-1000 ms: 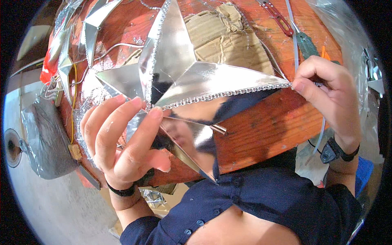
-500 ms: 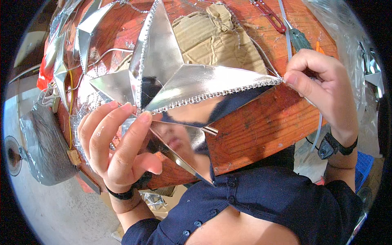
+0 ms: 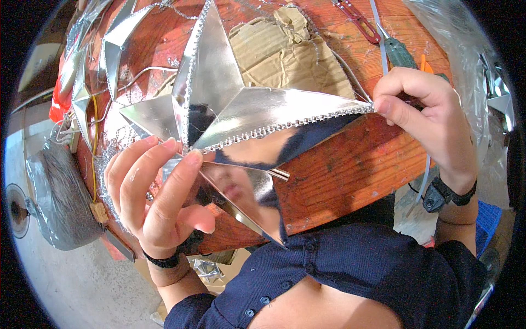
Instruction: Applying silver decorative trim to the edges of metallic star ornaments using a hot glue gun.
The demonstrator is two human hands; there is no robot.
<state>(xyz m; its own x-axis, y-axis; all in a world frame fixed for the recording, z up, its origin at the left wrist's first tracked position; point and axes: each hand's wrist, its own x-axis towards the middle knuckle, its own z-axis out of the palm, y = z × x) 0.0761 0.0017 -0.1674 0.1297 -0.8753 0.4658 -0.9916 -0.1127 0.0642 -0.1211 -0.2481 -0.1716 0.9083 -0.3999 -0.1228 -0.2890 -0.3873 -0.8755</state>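
A shiny silver folded star (image 3: 285,107) tilts in front of me over the table. A trim of small clear stones, a rhinestone chain (image 3: 290,125), runs along its right arm's edge, and another line of it goes up the top arm. Near the star's centre, my left hand (image 3: 156,189) presses its fingertips on the surface by the chain; its fingers are spread and its thumb stands apart. At the right arm's tip, my right hand (image 3: 422,112) pinches the chain's end between thumb and forefinger. A small folded strip (image 3: 278,174) sticks out below the star's right arm.
Crumpled brown cardboard (image 3: 290,55) lies behind the star on the wooden table (image 3: 334,186). Red-handled snips (image 3: 359,21) and a green-handled tool (image 3: 400,54) are at the far right. More silver stars (image 3: 118,38) hang at the left, near a grey plastic-wrapped bundle (image 3: 66,197).
My right hand has shifted slightly left, and the star's right tip has moved a little with it. The left hand stays at the star's centre.
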